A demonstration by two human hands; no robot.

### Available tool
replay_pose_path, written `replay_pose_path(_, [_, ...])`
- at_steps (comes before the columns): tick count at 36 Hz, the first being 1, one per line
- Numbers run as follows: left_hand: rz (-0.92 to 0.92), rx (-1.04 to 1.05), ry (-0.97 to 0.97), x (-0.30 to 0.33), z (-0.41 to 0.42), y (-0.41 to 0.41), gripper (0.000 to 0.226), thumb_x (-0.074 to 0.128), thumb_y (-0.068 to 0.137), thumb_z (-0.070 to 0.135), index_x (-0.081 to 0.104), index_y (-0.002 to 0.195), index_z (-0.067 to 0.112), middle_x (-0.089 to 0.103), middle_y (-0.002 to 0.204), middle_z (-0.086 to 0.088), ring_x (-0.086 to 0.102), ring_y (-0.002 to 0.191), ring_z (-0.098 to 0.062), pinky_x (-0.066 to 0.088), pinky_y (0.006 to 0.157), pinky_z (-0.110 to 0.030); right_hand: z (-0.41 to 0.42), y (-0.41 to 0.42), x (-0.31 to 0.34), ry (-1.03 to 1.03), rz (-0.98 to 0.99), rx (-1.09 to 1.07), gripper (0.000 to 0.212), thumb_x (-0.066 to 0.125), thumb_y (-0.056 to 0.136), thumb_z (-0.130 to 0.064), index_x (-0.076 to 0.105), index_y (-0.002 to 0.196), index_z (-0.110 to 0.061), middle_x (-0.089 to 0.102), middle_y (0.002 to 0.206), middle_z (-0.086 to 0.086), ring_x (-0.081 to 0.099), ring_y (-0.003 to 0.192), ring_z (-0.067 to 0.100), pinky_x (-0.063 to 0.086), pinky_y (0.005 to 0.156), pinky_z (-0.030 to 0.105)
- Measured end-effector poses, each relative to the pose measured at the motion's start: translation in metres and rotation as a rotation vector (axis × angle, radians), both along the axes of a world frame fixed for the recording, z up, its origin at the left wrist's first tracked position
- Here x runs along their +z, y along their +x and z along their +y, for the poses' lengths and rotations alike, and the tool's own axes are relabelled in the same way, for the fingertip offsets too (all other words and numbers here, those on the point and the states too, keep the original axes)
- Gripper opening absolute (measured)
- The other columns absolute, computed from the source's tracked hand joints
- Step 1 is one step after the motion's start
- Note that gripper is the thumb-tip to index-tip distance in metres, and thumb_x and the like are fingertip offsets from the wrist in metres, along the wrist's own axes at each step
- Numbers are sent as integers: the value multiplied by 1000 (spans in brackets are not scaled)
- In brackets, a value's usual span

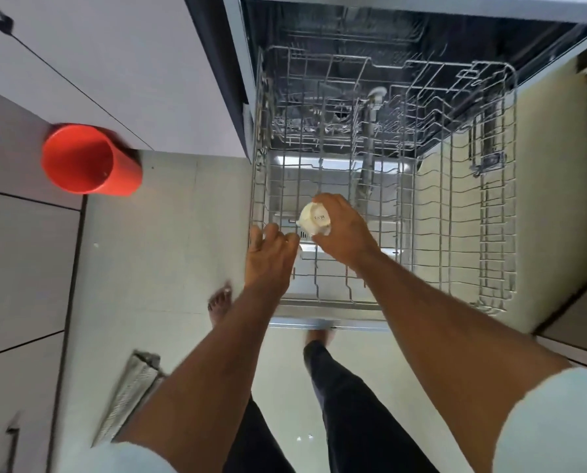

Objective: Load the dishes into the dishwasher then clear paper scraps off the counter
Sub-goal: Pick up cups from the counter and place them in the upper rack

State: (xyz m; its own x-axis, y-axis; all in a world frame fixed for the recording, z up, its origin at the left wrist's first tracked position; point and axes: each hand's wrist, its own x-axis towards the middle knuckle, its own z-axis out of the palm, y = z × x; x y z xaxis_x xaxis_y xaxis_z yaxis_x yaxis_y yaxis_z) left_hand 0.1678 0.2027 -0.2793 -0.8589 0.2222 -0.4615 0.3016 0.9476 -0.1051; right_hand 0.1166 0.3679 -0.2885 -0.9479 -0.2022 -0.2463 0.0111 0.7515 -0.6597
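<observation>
Over the front left corner of the pulled-out wire dishwasher rack (pixel 449 213), the right hand (pixel 345 230) holds a small cream-white ceramic cup (pixel 314 221), turned so its base with a printed mark faces up toward the camera. The cup's axis looks tilted, mouth pointing down and to the left, toward the rack wires just below it. The left hand (pixel 271 254) is just beside the cup on its left, fingers loosely spread and holding nothing; it seems to rest near the rack edge. The right hand is clearly the one to lower the cup. A red plastic tumbler (pixel 89 160) stands well apart on the grey counter (pixel 19 155).
</observation>
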Motion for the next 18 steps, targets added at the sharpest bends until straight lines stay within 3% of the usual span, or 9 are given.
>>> replay_pose_path(6, [71, -26, 26, 9, -2, 1, 61, 70, 83, 26, 43, 136, 13, 57, 135, -11, 32, 140, -31, 20, 112, -52, -25, -19, -2, 47, -42, 88, 70, 81, 74, -10, 49, 135, -25, 54, 136, 0, 58, 113, 28, 49, 97, 48])
replay_pose_path(10, [152, -68, 206, 9, -19, -4, 53, 84, 67, 27, 64, 115, 15, 68, 117, -5, 49, 124, -28, 31, 104, -52, -35, -24, 0, 142, -70, 148, 66, 78, 77, -10, 50, 135, -25, 53, 136, -2, 56, 117, 27, 41, 101, 46])
replay_pose_path(14, [246, -23, 352, 14, -38, -14, 33, 76, 74, 28, 68, 100, 10, 69, 110, -7, 51, 116, -29, 31, 92, -48, -38, -25, 2, 259, -116, 206, 75, 77, 74, -3, 46, 138, -28, 52, 138, -3, 53, 123, 25, 33, 103, 46])
replay_pose_path(18, [252, 0, 399, 23, -56, -20, 27, 74, 74, 26, 68, 94, 8, 68, 108, -7, 52, 114, -29, 35, 87, -45, -36, -23, 3, 359, -121, 255, 78, 78, 74, -5, 44, 139, -29, 52, 141, -2, 50, 126, 25, 30, 103, 46])
